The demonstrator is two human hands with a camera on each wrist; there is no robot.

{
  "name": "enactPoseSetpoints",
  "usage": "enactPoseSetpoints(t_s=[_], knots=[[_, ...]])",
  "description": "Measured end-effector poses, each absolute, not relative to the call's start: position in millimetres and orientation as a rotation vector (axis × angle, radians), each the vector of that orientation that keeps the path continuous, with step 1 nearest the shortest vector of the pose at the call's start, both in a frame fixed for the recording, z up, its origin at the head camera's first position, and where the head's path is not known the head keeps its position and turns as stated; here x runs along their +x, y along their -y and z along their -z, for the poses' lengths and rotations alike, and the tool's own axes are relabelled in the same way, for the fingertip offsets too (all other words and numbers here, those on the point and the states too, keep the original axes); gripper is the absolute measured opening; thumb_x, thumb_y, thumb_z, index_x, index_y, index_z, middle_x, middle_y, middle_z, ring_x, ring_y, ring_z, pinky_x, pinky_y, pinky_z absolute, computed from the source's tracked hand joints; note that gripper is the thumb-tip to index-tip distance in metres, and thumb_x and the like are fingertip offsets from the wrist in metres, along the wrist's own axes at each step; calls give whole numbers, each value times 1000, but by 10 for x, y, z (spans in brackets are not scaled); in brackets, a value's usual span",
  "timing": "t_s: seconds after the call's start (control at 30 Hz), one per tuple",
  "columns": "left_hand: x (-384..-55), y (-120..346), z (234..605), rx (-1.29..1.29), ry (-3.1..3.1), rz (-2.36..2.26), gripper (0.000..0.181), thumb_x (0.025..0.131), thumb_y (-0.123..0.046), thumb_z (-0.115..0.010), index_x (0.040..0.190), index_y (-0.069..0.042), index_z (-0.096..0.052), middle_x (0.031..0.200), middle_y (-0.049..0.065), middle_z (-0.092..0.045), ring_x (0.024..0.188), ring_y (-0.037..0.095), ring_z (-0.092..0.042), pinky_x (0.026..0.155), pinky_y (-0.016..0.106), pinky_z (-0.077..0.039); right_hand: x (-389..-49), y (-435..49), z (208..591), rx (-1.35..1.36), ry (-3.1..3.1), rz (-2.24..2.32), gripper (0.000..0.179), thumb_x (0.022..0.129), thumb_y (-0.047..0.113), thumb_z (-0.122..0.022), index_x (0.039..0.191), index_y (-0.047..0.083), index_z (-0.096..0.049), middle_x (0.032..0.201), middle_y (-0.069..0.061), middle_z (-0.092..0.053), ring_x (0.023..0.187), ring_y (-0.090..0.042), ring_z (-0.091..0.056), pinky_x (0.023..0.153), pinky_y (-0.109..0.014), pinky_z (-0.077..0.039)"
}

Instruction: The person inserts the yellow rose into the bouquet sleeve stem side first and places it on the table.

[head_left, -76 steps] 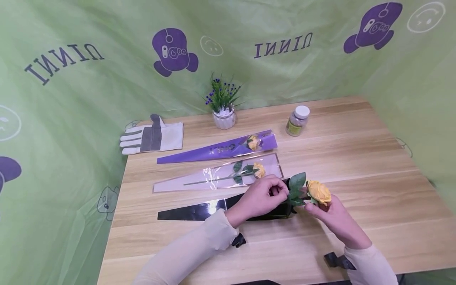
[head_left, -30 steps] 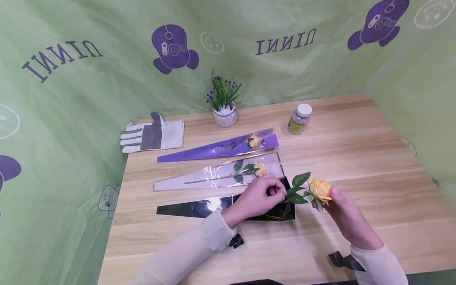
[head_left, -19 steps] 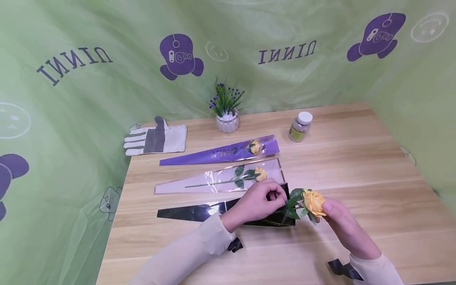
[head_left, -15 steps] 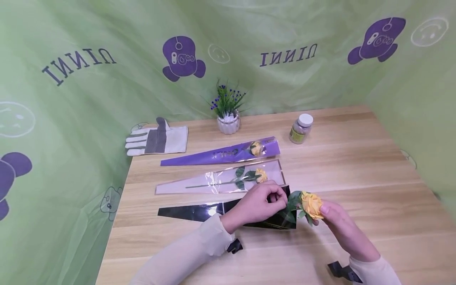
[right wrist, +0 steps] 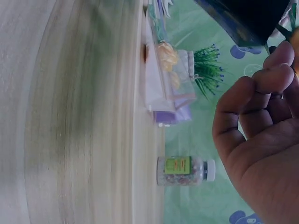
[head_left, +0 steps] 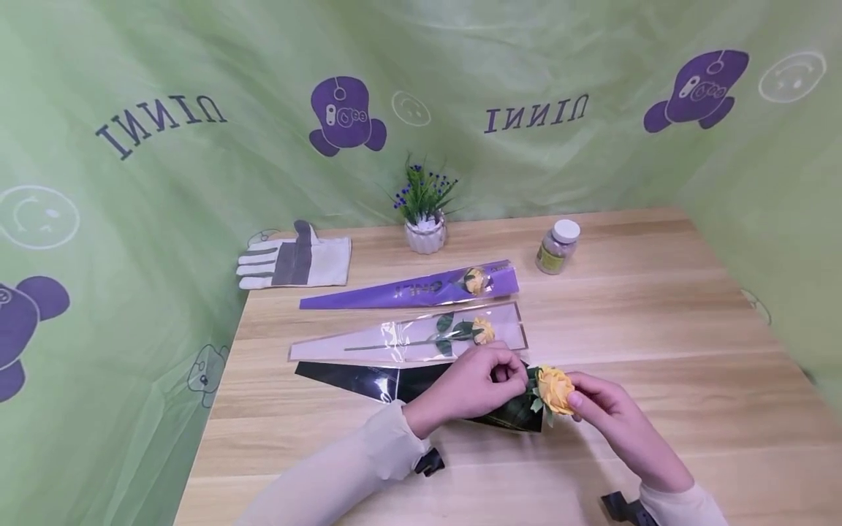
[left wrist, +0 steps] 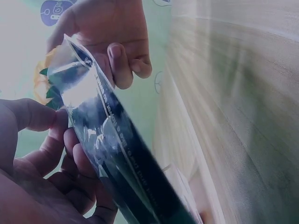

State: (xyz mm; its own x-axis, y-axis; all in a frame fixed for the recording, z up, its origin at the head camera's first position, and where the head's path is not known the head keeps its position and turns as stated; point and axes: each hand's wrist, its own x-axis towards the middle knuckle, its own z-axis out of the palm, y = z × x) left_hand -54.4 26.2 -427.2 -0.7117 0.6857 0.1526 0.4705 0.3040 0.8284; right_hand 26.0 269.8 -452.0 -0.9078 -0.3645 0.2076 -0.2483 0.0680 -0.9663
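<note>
My left hand (head_left: 475,383) pinches the mouth edge of a black flower sleeve (head_left: 520,420) with a clear front. At that mouth, a yellow artificial rose (head_left: 555,389) sticks out to the right, its leaves mostly hidden behind the sleeve's edge and my fingers. My right hand (head_left: 621,424) grips the bloom between thumb and fingers. In the left wrist view the sleeve (left wrist: 126,158) is tilted and raised over the table, its opening towards the right hand (left wrist: 114,28). Beyond it lie a pale sleeve (head_left: 358,345) and a purple sleeve (head_left: 362,297), each with a yellow rose inside.
A work glove (head_left: 296,261) lies at the table's back left corner. Along the back edge stand a small white pot (head_left: 425,237) of purple flowers and a clear jar (head_left: 557,252) with a white lid. A green printed curtain (head_left: 263,168) surrounds the wooden table (head_left: 691,314).
The rose has moved left with my right hand, and leaves that showed outside the black sleeve are now mostly out of sight at its mouth. The left hand keeps its pinch; the head view has shifted.
</note>
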Motion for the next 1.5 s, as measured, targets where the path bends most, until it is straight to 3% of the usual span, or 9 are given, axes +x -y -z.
enactPoseSetpoints(t_s=[0.13,0.33,0.47,0.77,1.23,1.37,1.5], knots=[[-525,-227,4230,1027,-2343,-1380,8,90,-13,-67,85,-18,-72,81,-15,-56,74,-4,-52,69,15,-47,261,-2680,4519,-628,-2329,1941,31,98,-14,-52,125,-4,-64,112,-9,-71,96,-15,-68,80,-26,-55],[-507,-164,4205,1005,-2388,-1357,9,90,-16,-66,84,-19,-72,80,-16,-56,73,-4,-52,69,16,-47,298,-2651,4456,-578,-2581,1818,30,94,-10,-64,121,4,-69,112,-7,-70,95,-16,-67,82,-23,-53],[-495,-110,4212,977,-2424,-1349,10,89,-16,-65,84,-19,-73,79,-16,-55,72,-4,-51,68,16,-46,303,-2640,4434,-693,-2557,1839,35,90,-15,-65,121,3,-68,108,-7,-68,92,-18,-63,83,-23,-51],[-431,-86,4213,1051,-2423,-1342,8,89,-13,-68,83,-18,-72,78,-14,-54,72,-2,-51,66,15,-46,286,-2547,4442,-890,-2614,1830,44,82,-20,-70,119,3,-70,91,-2,-63,81,-12,-55,70,-26,-46],[-394,-88,4089,1119,-2424,-1316,8,90,-15,-68,86,-18,-73,79,-14,-56,73,-2,-52,67,14,-46,247,-2333,4422,-568,-2808,1771,28,84,-4,-79,101,17,-71,78,4,-64,67,-12,-58,61,-24,-46],[-369,-94,4098,1132,-2423,-1306,9,92,-17,-66,86,-18,-73,80,-16,-56,74,-4,-52,67,14,-46,261,-2274,4473,-695,-2846,1701,28,86,-3,-78,101,20,-76,86,8,-68,71,-9,-57,61,-22,-45],[-355,-69,4103,1112,-2440,-1303,8,91,-18,-66,86,-19,-73,81,-16,-56,75,-4,-52,69,14,-46,311,-2248,4516,-716,-2841,1710,30,85,-5,-78,108,16,-79,104,3,-64,84,-11,-57,69,-22,-45]])
